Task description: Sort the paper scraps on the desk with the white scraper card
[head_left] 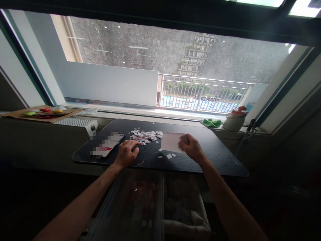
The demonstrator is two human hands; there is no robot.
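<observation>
Right hand (192, 147) fist-like at pale card (171, 142)

1. A wide window (155, 60) fills the upper view, with a thick dark frame bar (140, 13) across its top.
2. Through the glass stand a low white wall (112, 83), a metal railing (203, 95) and a rough grey surface (140, 43) behind them.
3. A dark table (200, 164) with rounded corners stands before the window.
4. A pale radiator (79, 124) adjoins its left.
5. Daylight enters from ahead; both lower corners lie in deep shadow.
</observation>
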